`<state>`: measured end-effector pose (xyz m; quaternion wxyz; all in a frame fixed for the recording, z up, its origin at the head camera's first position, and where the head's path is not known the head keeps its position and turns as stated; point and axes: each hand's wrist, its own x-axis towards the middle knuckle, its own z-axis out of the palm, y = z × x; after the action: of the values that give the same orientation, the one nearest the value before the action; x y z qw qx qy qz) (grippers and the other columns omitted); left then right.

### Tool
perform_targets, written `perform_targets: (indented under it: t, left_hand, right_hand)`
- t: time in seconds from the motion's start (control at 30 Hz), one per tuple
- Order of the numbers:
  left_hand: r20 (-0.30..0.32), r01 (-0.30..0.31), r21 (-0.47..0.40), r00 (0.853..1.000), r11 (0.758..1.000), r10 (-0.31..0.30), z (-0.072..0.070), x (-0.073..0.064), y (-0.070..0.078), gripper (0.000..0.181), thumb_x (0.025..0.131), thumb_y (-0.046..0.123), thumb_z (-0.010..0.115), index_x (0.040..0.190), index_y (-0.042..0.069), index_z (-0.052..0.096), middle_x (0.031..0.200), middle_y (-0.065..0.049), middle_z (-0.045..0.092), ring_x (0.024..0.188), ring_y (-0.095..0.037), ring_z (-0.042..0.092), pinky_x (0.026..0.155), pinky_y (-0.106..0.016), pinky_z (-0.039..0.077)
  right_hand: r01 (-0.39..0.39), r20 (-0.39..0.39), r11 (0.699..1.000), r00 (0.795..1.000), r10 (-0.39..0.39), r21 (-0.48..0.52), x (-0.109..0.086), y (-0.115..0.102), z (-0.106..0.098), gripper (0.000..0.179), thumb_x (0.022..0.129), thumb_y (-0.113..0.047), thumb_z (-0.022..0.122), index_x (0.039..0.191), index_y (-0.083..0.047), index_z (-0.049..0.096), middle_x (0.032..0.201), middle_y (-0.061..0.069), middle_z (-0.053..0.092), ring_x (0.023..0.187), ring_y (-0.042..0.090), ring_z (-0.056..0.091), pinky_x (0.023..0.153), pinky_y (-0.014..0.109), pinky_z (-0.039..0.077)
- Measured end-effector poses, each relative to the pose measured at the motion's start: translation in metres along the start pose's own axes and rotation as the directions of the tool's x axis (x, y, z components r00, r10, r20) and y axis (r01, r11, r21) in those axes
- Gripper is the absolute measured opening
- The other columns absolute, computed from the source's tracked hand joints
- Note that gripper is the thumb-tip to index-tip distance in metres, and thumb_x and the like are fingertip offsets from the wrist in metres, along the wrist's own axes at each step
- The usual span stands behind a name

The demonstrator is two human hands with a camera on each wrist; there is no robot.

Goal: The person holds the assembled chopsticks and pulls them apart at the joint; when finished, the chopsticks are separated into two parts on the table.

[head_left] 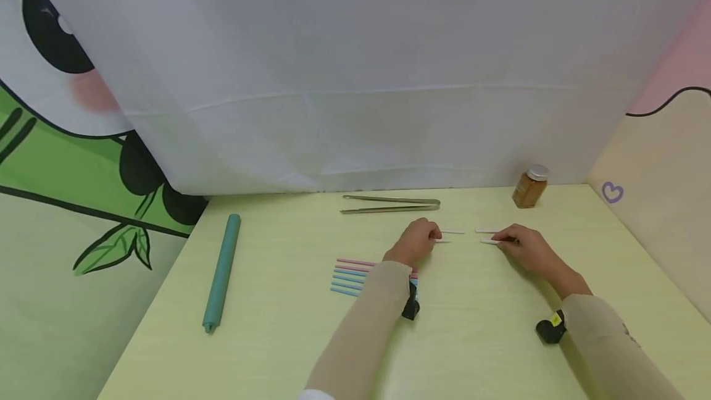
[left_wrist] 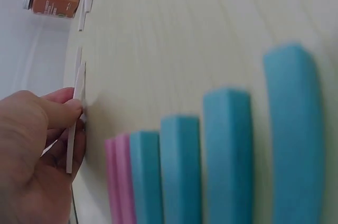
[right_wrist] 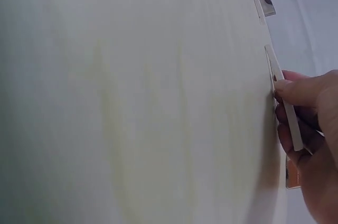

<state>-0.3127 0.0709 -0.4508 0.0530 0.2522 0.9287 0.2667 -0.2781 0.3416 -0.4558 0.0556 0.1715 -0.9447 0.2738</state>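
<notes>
Between thumb and fingers, my left hand (head_left: 412, 242) pinches a thin white stick (left_wrist: 72, 139) just over the table. My right hand (head_left: 524, 245) pinches another white stick (right_wrist: 292, 121) the same way, opposite the left one. Behind each held stick lies one more white stick on the table, one by the left hand (head_left: 454, 232) and one by the right (head_left: 484, 231). Partly hidden under my left forearm is a row of pink sticks (head_left: 355, 262) and blue sticks (head_left: 345, 285), side by side.
Metal tongs (head_left: 391, 209) lie at the back of the table, before a white cloth (head_left: 361, 79). At the back right stands a jar (head_left: 530, 191) of brown contents with a silver lid. A teal roll (head_left: 222, 270) lies along the left side.
</notes>
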Motion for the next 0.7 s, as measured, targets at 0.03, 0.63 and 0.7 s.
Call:
perform_targets:
  t: [0.03, 0.63, 0.7]
  left_hand:
    - [-0.009, 0.012, 0.0, 1.0, 1.0, -0.012, 0.002, 0.001, 0.002, 0.02, 0.095, 0.002, 0.053, 0.1, 0.01, 0.07, 0.096, -0.004, 0.062, 0.085, -0.013, 0.054, 0.079, -0.021, 0.046]
    - [-0.067, 0.083, 0.042, 0.995, 0.996, -0.08, 0.014, 0.007, 0.018, 0.018, 0.094, 0.007, 0.058, 0.097, 0.017, 0.073, 0.093, 0.001, 0.06, 0.087, -0.013, 0.055, 0.08, -0.022, 0.046]
    - [-0.071, 0.087, 0.036, 0.994, 0.996, -0.084, 0.013, 0.006, 0.02, 0.018, 0.094, 0.008, 0.058, 0.096, 0.017, 0.073, 0.093, 0.001, 0.06, 0.087, -0.014, 0.055, 0.08, -0.023, 0.046]
  right_hand:
    - [0.011, -0.003, 1.0, 1.0, -0.011, -0.007, 0.0, 0.001, 0.0, 0.013, 0.087, 0.0, 0.065, 0.098, -0.003, 0.072, 0.097, 0.012, 0.067, 0.092, 0.03, 0.062, 0.079, 0.044, 0.05]
    - [0.089, -0.074, 0.996, 0.993, -0.088, 0.01, -0.001, 0.01, 0.001, 0.015, 0.082, -0.003, 0.072, 0.096, -0.009, 0.076, 0.083, 0.0, 0.062, 0.077, 0.01, 0.056, 0.069, 0.024, 0.046]
    - [0.094, -0.078, 0.995, 0.993, -0.092, 0.017, -0.001, 0.01, 0.001, 0.016, 0.082, -0.003, 0.072, 0.096, -0.008, 0.076, 0.082, 0.0, 0.061, 0.075, 0.008, 0.054, 0.067, 0.023, 0.045]
